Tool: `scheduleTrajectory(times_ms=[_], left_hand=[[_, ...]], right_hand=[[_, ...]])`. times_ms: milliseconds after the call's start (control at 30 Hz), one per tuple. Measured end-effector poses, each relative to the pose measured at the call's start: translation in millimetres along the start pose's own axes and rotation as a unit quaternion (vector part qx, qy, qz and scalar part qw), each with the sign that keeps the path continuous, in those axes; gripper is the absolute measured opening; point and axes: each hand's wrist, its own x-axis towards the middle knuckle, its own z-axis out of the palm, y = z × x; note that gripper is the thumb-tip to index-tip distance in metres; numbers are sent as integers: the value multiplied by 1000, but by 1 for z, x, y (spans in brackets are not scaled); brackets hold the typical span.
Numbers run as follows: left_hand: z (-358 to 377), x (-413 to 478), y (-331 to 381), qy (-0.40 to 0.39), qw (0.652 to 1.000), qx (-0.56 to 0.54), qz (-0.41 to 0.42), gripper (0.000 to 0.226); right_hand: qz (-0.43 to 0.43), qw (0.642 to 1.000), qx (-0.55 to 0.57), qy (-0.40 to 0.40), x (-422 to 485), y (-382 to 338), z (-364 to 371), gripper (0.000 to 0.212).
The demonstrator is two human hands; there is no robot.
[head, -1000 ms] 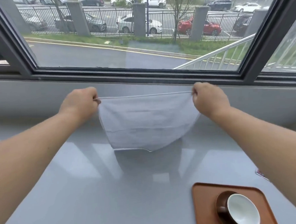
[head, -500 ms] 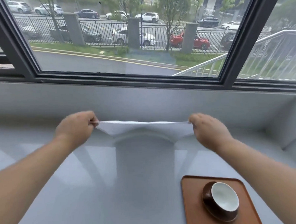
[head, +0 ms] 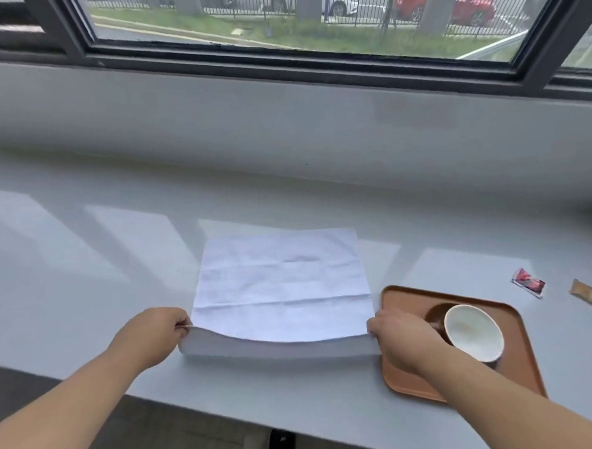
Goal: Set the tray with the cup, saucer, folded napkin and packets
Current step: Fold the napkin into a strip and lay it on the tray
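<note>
A white napkin (head: 280, 287) lies spread on the grey counter, its near edge lifted off the surface. My left hand (head: 152, 331) pinches the near left corner and my right hand (head: 402, 342) pinches the near right corner. To the right sits a brown tray (head: 419, 379) holding a white cup (head: 473, 331) on a dark brown saucer (head: 435, 315). My right wrist partly covers the tray's left side. Further right on the counter lie a red packet (head: 528, 282) and a tan packet (head: 587, 294), both off the tray.
The grey counter (head: 84, 269) runs left and right below a dark-framed window (head: 313, 62) and a pale wall ledge. Its front edge crosses near my forearms, with dark floor below.
The napkin, held stretched in the air before, has come down onto the counter toward me; my hands have moved nearer and lower, still holding its corners. The packets have come into view.
</note>
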Motion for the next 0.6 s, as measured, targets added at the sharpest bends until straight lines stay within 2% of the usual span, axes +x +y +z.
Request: scheduleTrajectory(times_ms=[100, 267, 500, 600], left_hand=[[-7, 29, 1, 0, 1000, -20, -12, 23], [-25, 98, 3, 7, 999, -44, -27, 21], [-39, 194, -6, 4, 982, -181, -47, 17], [-38, 221, -7, 7, 978, -204, -47, 14]], right_hand=[[52, 998, 18, 41, 32, 13, -18, 19], [136, 984, 89, 78, 104, 33, -51, 15], [147, 969, 179, 86, 207, 56, -68, 13], [171, 964, 189, 81, 238, 63, -67, 14]])
